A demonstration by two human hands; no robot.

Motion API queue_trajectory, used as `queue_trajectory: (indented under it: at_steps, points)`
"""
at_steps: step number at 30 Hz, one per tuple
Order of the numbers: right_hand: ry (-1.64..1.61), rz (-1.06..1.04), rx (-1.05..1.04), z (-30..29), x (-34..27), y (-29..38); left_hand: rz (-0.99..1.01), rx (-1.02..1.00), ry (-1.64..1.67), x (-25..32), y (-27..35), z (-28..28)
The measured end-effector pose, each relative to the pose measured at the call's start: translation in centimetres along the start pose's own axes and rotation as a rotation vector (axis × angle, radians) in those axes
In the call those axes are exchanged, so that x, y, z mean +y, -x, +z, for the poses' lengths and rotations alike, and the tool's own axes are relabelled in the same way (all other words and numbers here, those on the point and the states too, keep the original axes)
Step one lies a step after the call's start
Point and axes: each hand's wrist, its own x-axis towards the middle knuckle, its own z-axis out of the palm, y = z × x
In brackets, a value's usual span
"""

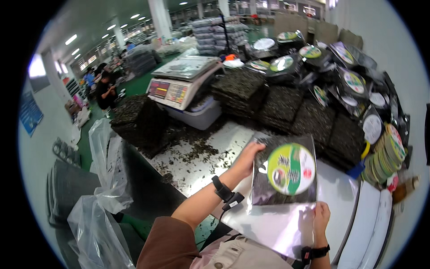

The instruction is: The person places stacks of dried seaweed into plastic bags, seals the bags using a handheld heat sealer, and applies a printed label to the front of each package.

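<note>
A clear plastic bag of dark dried seaweed sheets [262,188] is held up over the white worktop [231,138]. A round green-and-white label [291,169] bearing writing shows on its face. My left hand [250,158] grips the bag's left edge near the top, its fingers partly hidden behind it. Around the lower right corner, my right hand [321,215] has its fingers closed on the bag's edge. Just beyond the bag, pressed dark seaweed stacks [314,117] stand in a row. Loose seaweed crumbs [198,151] lie scattered to the left of it.
A digital scale [183,84] rests above a grey plastic bin [201,116]. Another seaweed stack [137,121] stands at left. Filled labelled bags [351,82] are heaped behind; round labels [383,161] are piled at right. Clear plastic sheeting [97,228] hangs at left. A person [105,90] is farther back.
</note>
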Motion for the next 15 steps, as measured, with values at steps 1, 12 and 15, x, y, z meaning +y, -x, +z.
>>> queue_trajectory:
  at_steps: [1, 12, 15]
  points:
    - [0.041, -0.017, -0.015, -0.2, 0.6, -0.1, 0.038, 0.083, 0.08, 2.7, 0.4, -0.4]
    - [0.289, -0.162, -0.041, -1.5, 4.1, -1.0, 0.887, 0.551, 0.476, 28.3, -4.0, -8.5]
    - [0.275, -0.167, 0.004, -1.8, 5.1, -1.3, 0.936, 0.743, 0.552, 30.5, -5.5, -7.2]
